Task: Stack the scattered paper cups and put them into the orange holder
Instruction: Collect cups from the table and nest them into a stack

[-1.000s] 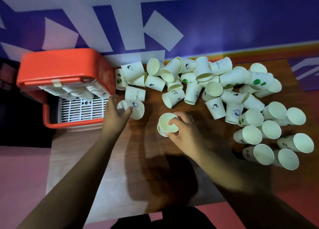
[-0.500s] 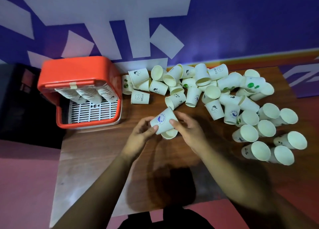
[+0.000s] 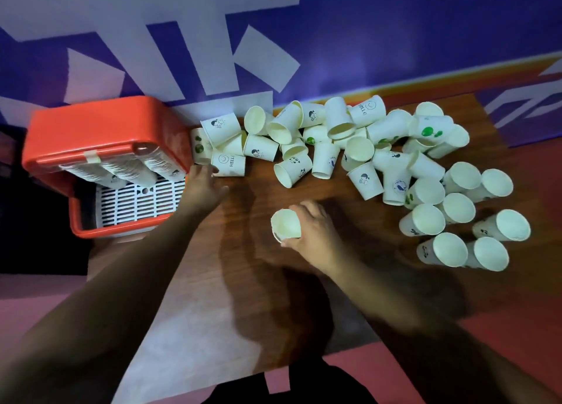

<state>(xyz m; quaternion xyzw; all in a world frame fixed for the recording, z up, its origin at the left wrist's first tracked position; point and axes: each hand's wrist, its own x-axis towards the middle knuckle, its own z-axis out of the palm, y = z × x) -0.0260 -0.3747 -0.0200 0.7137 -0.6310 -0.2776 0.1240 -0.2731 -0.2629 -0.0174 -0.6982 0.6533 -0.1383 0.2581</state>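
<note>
My right hand [image 3: 314, 230] grips a small stack of white paper cups [image 3: 286, 224], mouth up, over the middle of the wooden table [image 3: 243, 282]. My left hand [image 3: 202, 184] reaches out with fingers spread, its fingertips at a lying cup printed HELLO [image 3: 228, 164] beside the orange holder [image 3: 100, 123]. The holder stands at the table's left edge and holds three rows of stacked cups [image 3: 121, 169] above a white grid. Many loose white cups [image 3: 380, 160] lie and stand across the back and right of the table.
A purple wall with white shapes [image 3: 273, 38] rises right behind the cups and the holder. Several upright cups [image 3: 462, 236] cluster at the right. The table's front edge [image 3: 194, 385] meets a reddish floor.
My hands have parted: the left has left the stack and moved out to the HELLO cup by the holder. The right keeps the stack, now mouth up, lower on the table.
</note>
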